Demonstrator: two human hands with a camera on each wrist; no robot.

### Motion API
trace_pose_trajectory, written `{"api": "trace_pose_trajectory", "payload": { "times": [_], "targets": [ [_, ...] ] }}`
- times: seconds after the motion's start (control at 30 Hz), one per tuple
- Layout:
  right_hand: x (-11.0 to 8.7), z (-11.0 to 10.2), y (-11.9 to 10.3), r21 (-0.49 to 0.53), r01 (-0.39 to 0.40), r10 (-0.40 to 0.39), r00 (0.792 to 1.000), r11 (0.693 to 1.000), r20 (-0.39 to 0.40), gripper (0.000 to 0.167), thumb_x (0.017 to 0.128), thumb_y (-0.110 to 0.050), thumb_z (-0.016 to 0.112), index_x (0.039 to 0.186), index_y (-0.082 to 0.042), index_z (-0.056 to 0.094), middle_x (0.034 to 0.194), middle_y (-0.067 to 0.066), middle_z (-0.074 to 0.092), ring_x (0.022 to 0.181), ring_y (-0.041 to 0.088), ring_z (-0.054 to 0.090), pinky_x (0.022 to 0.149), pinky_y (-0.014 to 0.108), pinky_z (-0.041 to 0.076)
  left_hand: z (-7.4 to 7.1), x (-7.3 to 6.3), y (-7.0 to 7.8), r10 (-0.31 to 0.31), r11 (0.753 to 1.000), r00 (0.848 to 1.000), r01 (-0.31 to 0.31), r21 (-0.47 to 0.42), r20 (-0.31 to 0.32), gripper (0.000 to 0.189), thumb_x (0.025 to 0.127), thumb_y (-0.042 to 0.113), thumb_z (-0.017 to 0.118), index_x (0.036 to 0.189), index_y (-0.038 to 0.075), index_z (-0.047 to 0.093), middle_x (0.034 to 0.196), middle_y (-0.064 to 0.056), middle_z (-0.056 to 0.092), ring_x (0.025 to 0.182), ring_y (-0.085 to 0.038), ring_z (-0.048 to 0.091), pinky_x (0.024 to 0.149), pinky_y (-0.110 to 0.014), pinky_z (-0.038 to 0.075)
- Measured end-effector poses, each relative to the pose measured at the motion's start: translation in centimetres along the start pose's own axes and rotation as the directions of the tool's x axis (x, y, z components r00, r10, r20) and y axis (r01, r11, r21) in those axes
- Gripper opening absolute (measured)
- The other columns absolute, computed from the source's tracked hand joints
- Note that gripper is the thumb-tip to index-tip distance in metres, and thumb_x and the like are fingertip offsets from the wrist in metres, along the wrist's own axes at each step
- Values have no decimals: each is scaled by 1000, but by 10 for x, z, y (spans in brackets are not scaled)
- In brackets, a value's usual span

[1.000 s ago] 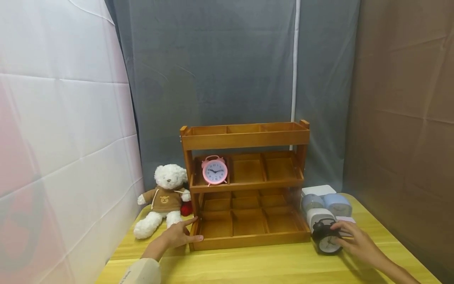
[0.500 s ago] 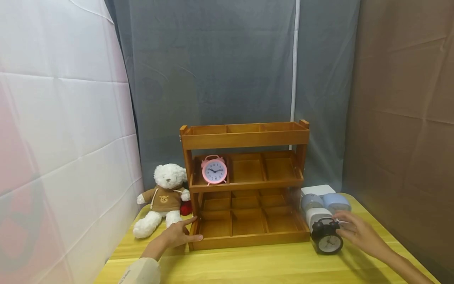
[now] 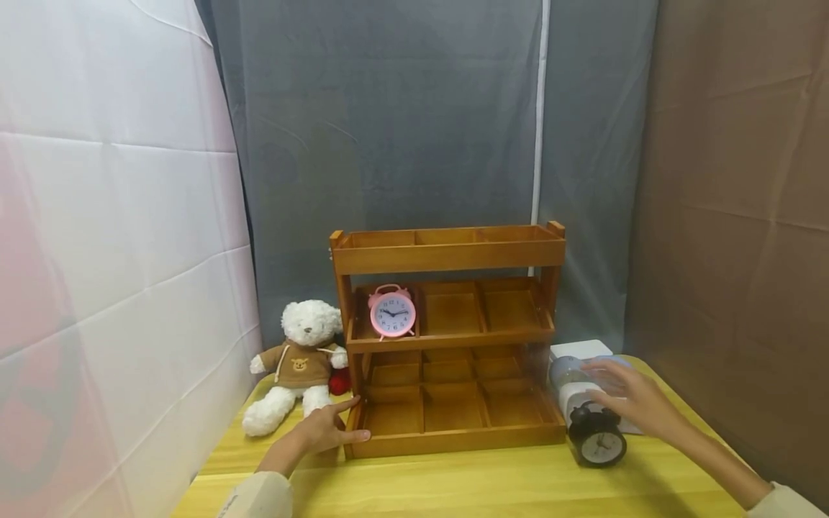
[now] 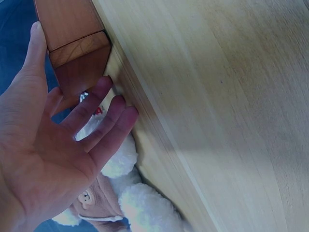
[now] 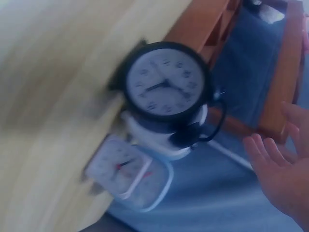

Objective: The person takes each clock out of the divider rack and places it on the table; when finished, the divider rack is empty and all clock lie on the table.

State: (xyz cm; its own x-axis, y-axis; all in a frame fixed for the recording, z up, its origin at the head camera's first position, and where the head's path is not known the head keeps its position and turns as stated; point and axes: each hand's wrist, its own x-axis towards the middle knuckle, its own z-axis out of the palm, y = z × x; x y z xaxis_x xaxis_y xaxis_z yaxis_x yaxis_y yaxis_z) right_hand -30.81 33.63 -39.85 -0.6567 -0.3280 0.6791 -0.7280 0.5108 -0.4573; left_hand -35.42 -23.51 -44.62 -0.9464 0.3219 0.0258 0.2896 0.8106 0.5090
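Note:
My left hand (image 3: 319, 430) touches the lower left front corner of the wooden shelf rack (image 3: 453, 439), its thumb and a finger extended along the frame; in the left wrist view its fingers are straight. A black twin-bell alarm clock (image 3: 599, 440) stands on the table off the rack's right front corner. Above and behind it hovers my right hand (image 3: 637, 404), apart from it, fingers extended and holding nothing. In the right wrist view a small pale square clock (image 5: 118, 166) stands beside the black one. A pink alarm clock (image 3: 392, 314) leans in the rack's upper left compartment.
Behind the black clock are a white rounded clock (image 3: 575, 393), a grey-blue round one (image 3: 566, 369) and a white box (image 3: 581, 350), partly hidden. A white teddy bear (image 3: 301, 363) in a brown hoodie sits left of the rack. Fabric walls (image 3: 401, 129) enclose the table.
My right hand has let go of the black alarm clock, which now faces forward, and has risen up and back over the other clocks. The left hand stays at the rack's corner.

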Motion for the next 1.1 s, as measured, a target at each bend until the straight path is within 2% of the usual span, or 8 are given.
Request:
{"api": "trace_pose_trajectory", "payload": {
  "times": [0.2, 0.27, 0.37, 0.47, 0.6, 0.73, 0.93, 1.1],
  "targets": [
    [29, 15, -13, 58, 44, -46, 998, 997, 35, 44, 87, 8, 79, 128, -1, 67, 124, 18, 67, 108, 0, 67, 84, 28, 58, 0, -2, -2, -8, 1000, 1000, 8, -4, 0, 90, 86, 50, 83, 155, 4, 47, 84, -4, 71, 75, -17, 63, 76, -43, 56],
    [39, 21, -17, 53, 70, -72, 996, 996, 43, 45, 87, 8, 79, 129, 0, 66, 125, 18, 68, 108, 1, 67, 83, 33, 60, 1, -2, -3, -10, 1000, 1000, 10, -2, -3, 90, 86, 51, 83, 155, 4, 47, 86, -5, 71, 78, -18, 64, 78, -45, 56],
    [51, 30, -24, 25, 72, -73, 996, 997, 51, 45, 88, 4, 79, 131, -2, 66, 127, 17, 69, 107, 5, 68, 82, 34, 60, 1, -3, -3, -20, 1000, 1000, 20, 3, -7, 91, 85, 53, 83, 155, 5, 48, 89, -5, 72, 82, -19, 66, 81, -47, 56],
    [63, 39, -31, 21, 36, -37, 997, 999, 65, 43, 91, -3, 79, 133, -4, 67, 129, 16, 69, 108, 19, 70, 84, 36, 60, 1, -4, -3, -24, 1000, 1000, 24, 2, -8, 91, 85, 53, 83, 155, 6, 48, 89, -5, 73, 83, -20, 67, 82, -48, 56],
    [80, 49, -39, 55, -42, 36, 993, 998, 114, 43, 95, -13, 78, 136, -9, 66, 136, 12, 66, 116, 36, 67, 91, 43, 57, 0, -4, -2, -28, 1000, 1000, 28, -2, -10, 90, 85, 52, 83, 155, 6, 48, 88, -5, 73, 81, -18, 66, 80, -47, 56],
    [97, 60, -46, 95, -61, 47, 989, 994, 140, 44, 96, -15, 77, 137, -7, 65, 138, 12, 65, 121, 37, 66, 94, 44, 56, -1, -4, -1, -22, 1000, 1000, 22, -6, -7, 91, 85, 52, 83, 155, 6, 48, 86, -3, 72, 79, -17, 65, 78, -46, 56],
    [115, 80, -58, 177, -62, 39, 991, 982, 131, 44, 95, -13, 78, 137, -5, 65, 137, 15, 66, 122, 39, 65, 95, 44, 55, -1, -4, 1, -17, 1000, 1000, 17, -11, -7, 91, 85, 54, 83, 155, 6, 48, 85, -3, 71, 79, -16, 65, 78, -45, 56],
    [131, 97, -68, 193, -68, 42, 990, 979, 134, 45, 94, -12, 79, 136, -6, 65, 137, 15, 66, 121, 36, 66, 95, 41, 56, 0, -3, 1, -20, 1000, 1000, 20, -10, -5, 91, 85, 53, 82, 156, 7, 47, 84, -2, 70, 76, -15, 63, 76, -42, 56]
  ]
}}
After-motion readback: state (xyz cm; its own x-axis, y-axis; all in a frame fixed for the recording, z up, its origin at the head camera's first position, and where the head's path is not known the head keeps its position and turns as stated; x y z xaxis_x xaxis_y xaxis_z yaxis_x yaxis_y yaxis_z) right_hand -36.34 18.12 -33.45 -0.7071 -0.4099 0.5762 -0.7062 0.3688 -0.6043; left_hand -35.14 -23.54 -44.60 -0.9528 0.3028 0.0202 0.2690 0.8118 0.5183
